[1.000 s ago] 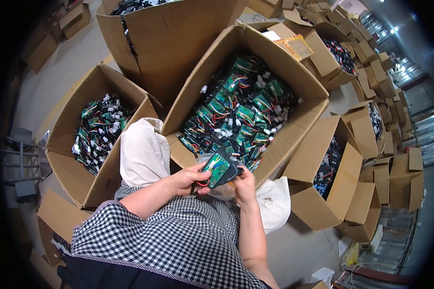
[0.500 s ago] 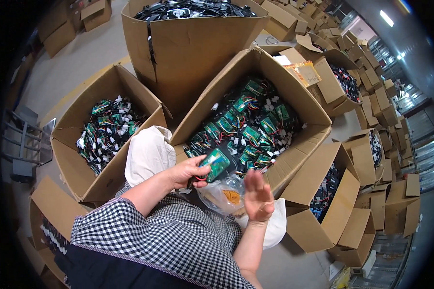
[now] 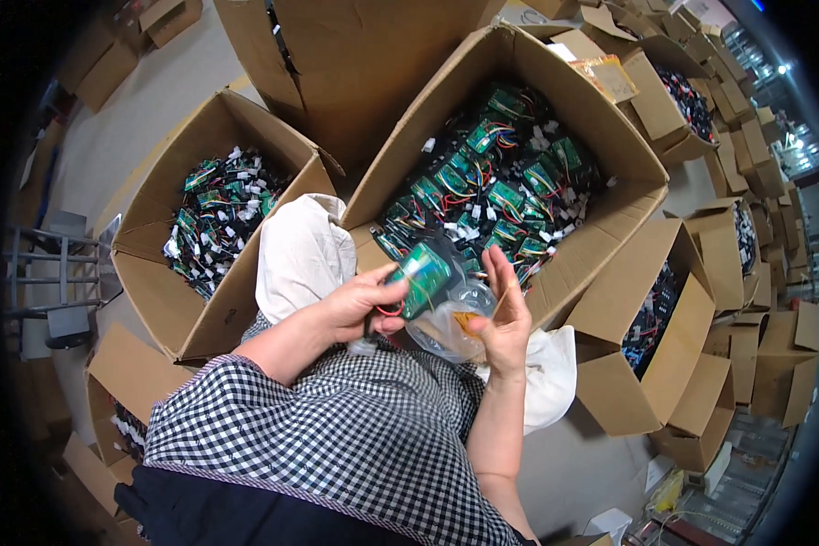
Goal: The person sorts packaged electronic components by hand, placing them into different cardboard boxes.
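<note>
Gripped a green circuit board (image 3: 425, 273) in the left hand (image 3: 359, 309), pressing the thumb against its near left edge and curling the other fingers below. Held the circuit board tilted, above the lap and near the closest corner of a large cardboard box (image 3: 428, 118). Had a red wire (image 3: 389, 310) looping out beside the left fingers. Raised the right hand (image 3: 505, 318) to the right of the circuit board, apart from it, open, with fingers pointing upward. Had a clear plastic bag (image 3: 437, 332) between both hands, with an orange item (image 3: 467, 321) by the right thumb; could not tell about contact there. Faced, inside the large cardboard box, a heap of green boards (image 3: 505, 196) with coloured wires and white connectors. Had a smaller box (image 3: 168, 173) on the left with a similar heap inside, a taller box (image 3: 373, 73) beyond, and another open box (image 3: 619, 387) on the right, holding dark parts (image 3: 646, 323). Wore a black-and-white checked garment (image 3: 318, 409), with pale cloth (image 3: 305, 255) over the knees.
</note>
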Action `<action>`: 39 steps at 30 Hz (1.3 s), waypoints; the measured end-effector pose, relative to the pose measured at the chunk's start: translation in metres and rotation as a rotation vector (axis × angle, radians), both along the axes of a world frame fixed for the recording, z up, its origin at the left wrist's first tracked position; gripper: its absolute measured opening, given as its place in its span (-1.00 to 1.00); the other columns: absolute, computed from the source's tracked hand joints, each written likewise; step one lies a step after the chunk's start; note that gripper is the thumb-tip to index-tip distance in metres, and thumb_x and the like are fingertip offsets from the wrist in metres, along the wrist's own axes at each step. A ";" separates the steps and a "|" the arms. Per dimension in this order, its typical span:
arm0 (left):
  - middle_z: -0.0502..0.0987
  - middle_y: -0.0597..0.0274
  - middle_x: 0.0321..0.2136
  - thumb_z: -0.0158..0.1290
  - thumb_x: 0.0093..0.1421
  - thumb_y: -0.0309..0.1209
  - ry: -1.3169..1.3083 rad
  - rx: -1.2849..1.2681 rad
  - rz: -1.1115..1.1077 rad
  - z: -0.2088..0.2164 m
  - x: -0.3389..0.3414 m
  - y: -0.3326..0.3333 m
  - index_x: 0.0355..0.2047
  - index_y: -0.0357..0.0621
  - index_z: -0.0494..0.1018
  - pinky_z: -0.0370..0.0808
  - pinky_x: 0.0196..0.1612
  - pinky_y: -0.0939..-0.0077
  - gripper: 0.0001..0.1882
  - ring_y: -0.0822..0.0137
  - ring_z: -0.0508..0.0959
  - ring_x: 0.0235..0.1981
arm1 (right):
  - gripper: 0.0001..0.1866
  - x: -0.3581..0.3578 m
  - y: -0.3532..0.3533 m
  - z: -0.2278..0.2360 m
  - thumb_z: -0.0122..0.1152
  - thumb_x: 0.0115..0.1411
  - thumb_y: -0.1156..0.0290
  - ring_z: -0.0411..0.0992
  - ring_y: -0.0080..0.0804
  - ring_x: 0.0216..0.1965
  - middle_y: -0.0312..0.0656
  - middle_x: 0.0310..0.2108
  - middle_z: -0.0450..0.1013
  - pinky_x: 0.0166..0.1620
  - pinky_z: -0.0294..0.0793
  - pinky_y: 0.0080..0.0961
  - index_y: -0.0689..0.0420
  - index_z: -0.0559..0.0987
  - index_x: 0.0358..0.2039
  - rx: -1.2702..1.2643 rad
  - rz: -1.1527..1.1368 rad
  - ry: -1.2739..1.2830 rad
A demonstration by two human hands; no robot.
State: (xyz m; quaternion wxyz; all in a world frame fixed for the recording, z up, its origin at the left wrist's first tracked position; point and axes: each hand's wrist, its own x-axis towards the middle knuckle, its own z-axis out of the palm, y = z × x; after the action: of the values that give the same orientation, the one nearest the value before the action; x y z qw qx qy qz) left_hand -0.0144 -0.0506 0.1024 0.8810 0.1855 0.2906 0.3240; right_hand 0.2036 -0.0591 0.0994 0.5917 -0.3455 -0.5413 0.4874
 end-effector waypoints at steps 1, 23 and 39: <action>0.37 0.30 -0.46 0.05 0.18 -0.24 0.190 0.119 -0.215 0.000 -0.003 0.003 0.05 -0.13 0.17 0.20 -0.60 0.75 -0.51 0.61 0.26 -0.64 | -0.08 0.005 0.005 0.016 0.41 -0.19 0.15 0.18 -0.21 0.19 -0.04 0.16 0.21 0.20 0.09 -0.29 0.18 0.21 0.18 0.176 0.029 -0.414; 0.36 0.02 -0.03 0.03 0.11 -0.40 1.288 1.115 0.023 -0.028 -0.012 0.160 -0.07 -0.19 0.33 0.30 0.07 0.31 -0.64 0.09 0.37 0.02 | -0.48 0.137 0.357 -0.115 0.10 -0.03 0.47 0.19 -0.18 0.11 -0.15 0.04 0.28 0.08 0.20 -0.24 -0.02 0.36 0.03 0.236 -0.507 -1.908; 0.43 0.10 -0.12 -0.03 0.16 -0.34 1.083 1.225 -0.127 -0.047 0.038 0.144 -0.13 -0.18 0.36 0.43 -0.05 0.33 -0.71 0.10 0.44 -0.06 | -0.50 0.158 0.329 -0.117 0.09 -0.09 0.63 0.39 -0.19 -0.20 -0.13 -0.23 0.34 -0.20 0.45 -0.31 0.02 0.39 -0.06 0.190 -0.326 -1.826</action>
State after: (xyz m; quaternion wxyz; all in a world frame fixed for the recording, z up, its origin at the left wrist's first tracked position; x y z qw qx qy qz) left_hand 0.0237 0.0933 0.0553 0.3778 0.7804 0.4364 0.2404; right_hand 0.3616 0.2698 -0.0176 0.0238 -0.6167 -0.7793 -0.1087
